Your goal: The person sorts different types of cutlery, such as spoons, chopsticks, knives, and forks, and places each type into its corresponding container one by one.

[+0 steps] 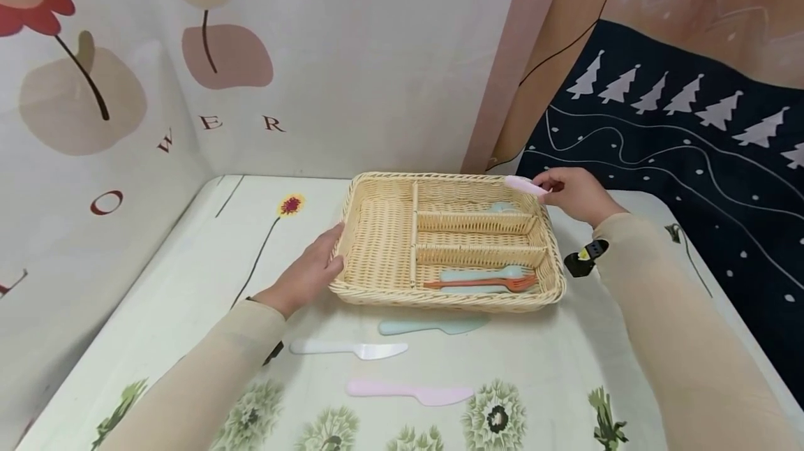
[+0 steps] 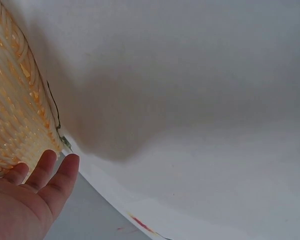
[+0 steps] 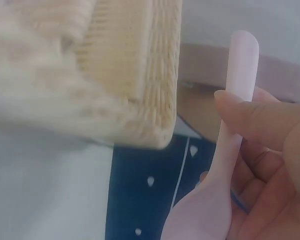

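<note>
- Fingers on the right hand (image 1: 576, 194) pinch the pink spoon (image 3: 242, 62) by its handle, thumb across it; left hand (image 1: 306, 275) has its fingers loosely straight, resting against the left side of the wicker basket (image 1: 446, 300)
- Spoon's up at the basket's far right corner, partly over the rim; not set down yet
- Looks like light plastic to me; stiff, maybe a bit slippery, not fragile; mid-handle seems the right hold
- Basket's probably light too and could slide if bumped
- In the way: that raised rim and the long divider (image 1: 477, 223); also a pale blue piece (image 1: 502, 206) in the far compartment, too hidden to name
- Around: orange fork (image 1: 480, 284) and blue fork (image 1: 471, 274) in the near compartment; blue knife (image 1: 433, 327), white knife (image 1: 348, 348) and pink knife (image 1: 408, 392) out front
</note>
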A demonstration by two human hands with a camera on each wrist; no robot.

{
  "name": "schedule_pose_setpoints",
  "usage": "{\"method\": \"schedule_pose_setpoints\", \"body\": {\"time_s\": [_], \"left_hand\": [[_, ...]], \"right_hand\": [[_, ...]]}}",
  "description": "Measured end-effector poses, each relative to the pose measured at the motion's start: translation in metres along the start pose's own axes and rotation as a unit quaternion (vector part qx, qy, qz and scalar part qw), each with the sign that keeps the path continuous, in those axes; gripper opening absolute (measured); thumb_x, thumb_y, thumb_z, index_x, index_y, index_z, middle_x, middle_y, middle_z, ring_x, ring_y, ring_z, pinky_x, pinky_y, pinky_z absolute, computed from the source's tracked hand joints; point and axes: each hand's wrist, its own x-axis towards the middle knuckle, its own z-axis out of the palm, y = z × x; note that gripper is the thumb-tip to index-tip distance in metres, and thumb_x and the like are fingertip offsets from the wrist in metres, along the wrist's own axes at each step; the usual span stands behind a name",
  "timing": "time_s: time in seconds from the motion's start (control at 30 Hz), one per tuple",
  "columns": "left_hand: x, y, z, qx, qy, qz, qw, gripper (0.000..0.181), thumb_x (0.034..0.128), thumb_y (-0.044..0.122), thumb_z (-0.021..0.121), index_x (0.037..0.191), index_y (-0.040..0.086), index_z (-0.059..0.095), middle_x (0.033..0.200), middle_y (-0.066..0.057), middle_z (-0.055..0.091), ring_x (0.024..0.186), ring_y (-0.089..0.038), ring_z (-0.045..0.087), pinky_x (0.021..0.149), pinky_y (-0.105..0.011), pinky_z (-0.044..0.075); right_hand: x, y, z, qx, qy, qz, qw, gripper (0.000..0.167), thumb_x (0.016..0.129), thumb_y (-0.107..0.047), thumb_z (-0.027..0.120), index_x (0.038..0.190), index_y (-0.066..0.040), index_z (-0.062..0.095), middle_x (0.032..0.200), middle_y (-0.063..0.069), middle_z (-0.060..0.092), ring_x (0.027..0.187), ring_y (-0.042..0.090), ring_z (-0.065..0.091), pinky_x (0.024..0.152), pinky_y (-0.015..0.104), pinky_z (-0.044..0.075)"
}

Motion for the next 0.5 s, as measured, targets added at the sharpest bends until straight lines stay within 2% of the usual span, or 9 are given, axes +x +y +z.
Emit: {"method": "schedule_pose_setpoints", "body": {"time_s": [0.5], "left_hand": [[0.0, 0.0, 0.0, -0.008, 0.001, -0.002, 1.0, 0.065, 0.098, 0.022, 0.034, 0.155, 0.005, 0.01, 0.161, -0.015, 0.014, 0.147, -0.033, 0.012, 0.117, -0.05, 0.014]], "right_hand": [[0.023, -0.025, 0.014, -0.016, -0.055, -0.008, 0.9983, 0.031, 0.091, 0.0, 0.058, 0.121, -0.002, 0.064, 0.107, 0.016, 0.055, 0.098, 0.031, 0.046, 0.084, 0.042, 0.044]]}}
